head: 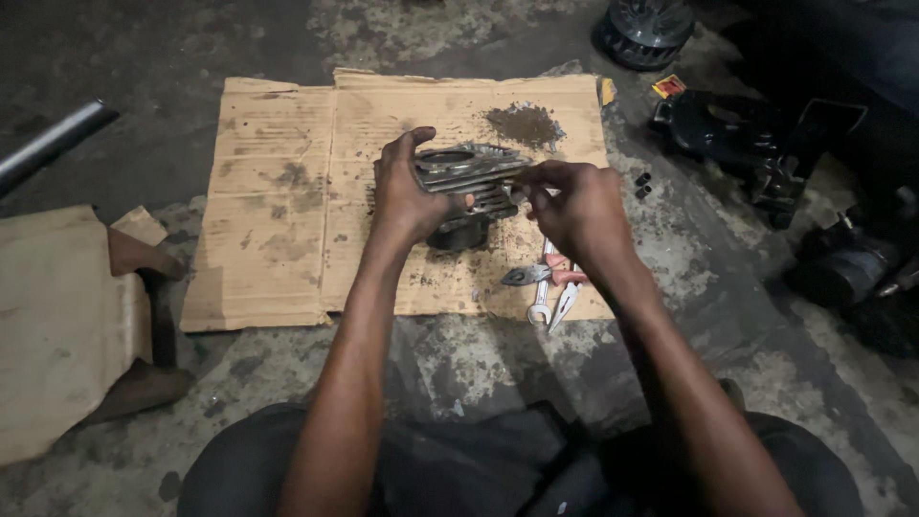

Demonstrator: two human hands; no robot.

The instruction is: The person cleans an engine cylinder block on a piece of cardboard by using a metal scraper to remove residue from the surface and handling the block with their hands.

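The left hand (407, 196) clasps a finned metal cylinder (469, 172) from its left side, thumb raised over the top rim and fingers wrapped round the fins, holding it tilted just above a sheet of cardboard (287, 191) spread on a stained concrete floor (459, 364). The right hand (574, 206) comes in from the opposite side, fingertips pinched narrow at the cylinder's right edge; whether they grip a small tool or only the fins cannot be told. The cylinder lies between the two hands, its fins running left to right, the left hand carrying the weight and the right touching only its end. A patch of dark grit (525, 124) sits on the cardboard beyond it. Just below the right hand lie pliers (541, 275) with reddish grips and a spanner (542, 297), crossing one another near the sheet's lower edge. Dark engine parts (737, 134) rest well apart at the right.
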